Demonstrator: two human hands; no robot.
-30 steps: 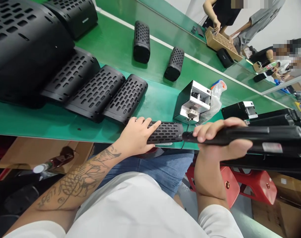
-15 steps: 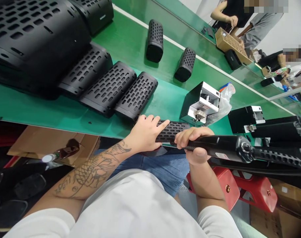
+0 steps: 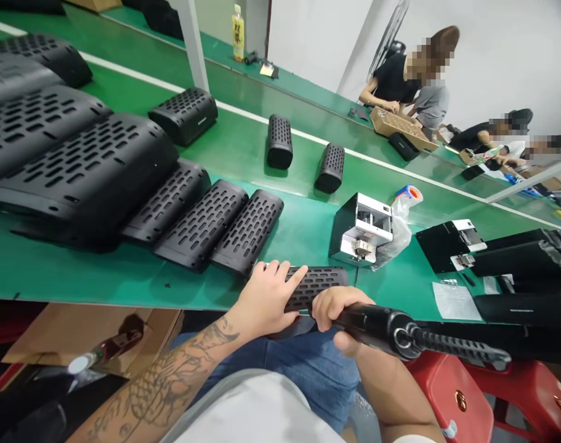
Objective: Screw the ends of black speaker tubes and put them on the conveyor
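Observation:
My left hand lies over a black perforated speaker shell at the near edge of the green bench, fingers curled on its top. Against the shell's right end, my right hand is wrapped round a black electric screwdriver held level, its cord end trailing right. A row of similar black perforated shells lies just beyond my left hand.
A white-and-black screw feeder box with a plastic bag stands right of centre. Two small shells sit on the conveyor belt. More black housings lie at the right edge. Other people work at the far end. Red stools stand below.
My view has tilted up, showing more of the line and the people. My right hand has slid the screwdriver leftward and lower, nearer the shell's end. The left hand stays on the shell.

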